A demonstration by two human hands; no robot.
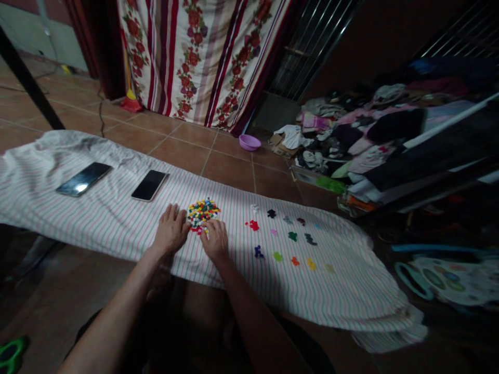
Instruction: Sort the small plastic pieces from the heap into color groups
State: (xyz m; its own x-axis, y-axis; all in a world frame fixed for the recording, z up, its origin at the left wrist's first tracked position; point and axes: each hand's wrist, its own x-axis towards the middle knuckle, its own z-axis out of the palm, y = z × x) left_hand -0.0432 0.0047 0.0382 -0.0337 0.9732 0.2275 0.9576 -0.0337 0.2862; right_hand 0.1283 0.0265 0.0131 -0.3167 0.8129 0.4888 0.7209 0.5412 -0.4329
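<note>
The left hand (pixel 167 231) lay palm down with its fingers extended, its thumb side against the heap of small mixed-colour pieces (pixel 203 210). The right hand (pixel 216 240) was just beside it, apart, fingers bent at the heap's near edge; whether they pinched a piece could not be told. The work in hand looked like fingering through the heap; drawing out a single piece would call for a fine fingertip pinch. Small single-colour clusters, among them red (pixel 253 225), dark green (pixel 292 236) and orange (pixel 295 261), sat on the striped cloth (pixel 234 270), beyond the right hand. A phone (pixel 149 185) lay near the left hand.
</note>
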